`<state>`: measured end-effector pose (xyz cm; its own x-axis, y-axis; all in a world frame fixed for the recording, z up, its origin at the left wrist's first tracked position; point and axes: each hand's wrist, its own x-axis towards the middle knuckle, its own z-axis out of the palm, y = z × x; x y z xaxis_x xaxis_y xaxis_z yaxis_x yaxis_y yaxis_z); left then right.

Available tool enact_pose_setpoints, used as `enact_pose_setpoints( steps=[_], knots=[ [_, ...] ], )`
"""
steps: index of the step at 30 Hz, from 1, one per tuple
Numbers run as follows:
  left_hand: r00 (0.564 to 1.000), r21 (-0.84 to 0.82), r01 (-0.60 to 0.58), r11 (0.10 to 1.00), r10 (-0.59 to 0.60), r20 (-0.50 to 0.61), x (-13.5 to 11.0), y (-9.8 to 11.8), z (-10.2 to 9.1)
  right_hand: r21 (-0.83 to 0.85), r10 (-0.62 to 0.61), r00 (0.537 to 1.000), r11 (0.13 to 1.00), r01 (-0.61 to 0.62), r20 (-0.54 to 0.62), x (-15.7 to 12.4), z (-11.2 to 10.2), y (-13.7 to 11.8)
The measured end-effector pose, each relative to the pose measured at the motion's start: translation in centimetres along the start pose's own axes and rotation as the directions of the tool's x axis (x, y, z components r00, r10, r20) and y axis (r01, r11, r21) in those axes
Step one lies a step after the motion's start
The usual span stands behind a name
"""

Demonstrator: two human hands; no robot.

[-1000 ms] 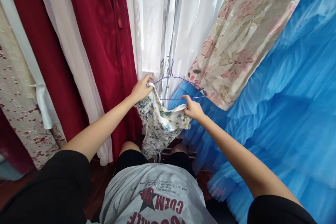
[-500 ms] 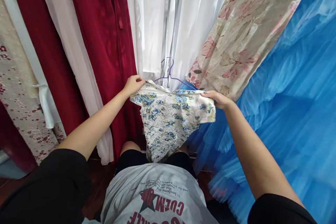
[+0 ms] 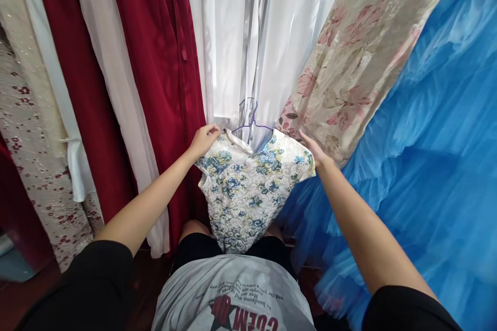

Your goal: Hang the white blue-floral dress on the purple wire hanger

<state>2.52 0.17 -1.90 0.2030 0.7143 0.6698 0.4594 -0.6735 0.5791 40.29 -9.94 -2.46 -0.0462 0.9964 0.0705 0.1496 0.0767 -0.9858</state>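
A white short-sleeved dress (image 3: 248, 191) with blue and yellow-green flowers hangs in front of my body on a thin purple hanger (image 3: 254, 123). Its lower end drops out of sight behind my grey shirt. My left hand (image 3: 205, 140) is closed, fingers pinched at the dress's left shoulder beside the collar. At the other side, my right hand (image 3: 312, 150) has its fingers stretched out along the outer edge of the right sleeve. Whether those fingers touch the fabric is hard to see. The neckline lies open around the hanger's middle.
White cloth (image 3: 229, 36) with grey ribbons hangs straight ahead. Dark red gowns (image 3: 155, 51) and a pale pink strip (image 3: 112, 62) hang to the left. On the right are a beige floral gown (image 3: 349, 62) and a bulky blue tulle dress (image 3: 435, 165).
My right hand has let go of the shoulder and moved to the sleeve's outer side. The folded-over neckline has opened out, with the shoulders now raised on the hanger.
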Motion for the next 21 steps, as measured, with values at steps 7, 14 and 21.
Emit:
enact_pose_setpoints(
  steps=[7,14,21],
  knots=[
    [0.963,0.032,-0.163,0.986,0.152,0.22,1.7,4.1,0.7,0.164,0.04,0.994,0.985,-0.056,0.097,-1.5,-1.8,-1.2],
    [0.939,0.336,-0.303,0.892,0.219,0.265,6.1,10.3,3.0,0.257,-0.016,1.0,0.966,0.01,0.021,-1.9,-0.5,-0.4],
    [0.874,0.359,-0.455,0.815,0.333,0.353,6.5,9.6,3.1,0.321,0.003,0.985,0.945,-0.06,0.174,-5.0,0.8,0.0]
  ],
)
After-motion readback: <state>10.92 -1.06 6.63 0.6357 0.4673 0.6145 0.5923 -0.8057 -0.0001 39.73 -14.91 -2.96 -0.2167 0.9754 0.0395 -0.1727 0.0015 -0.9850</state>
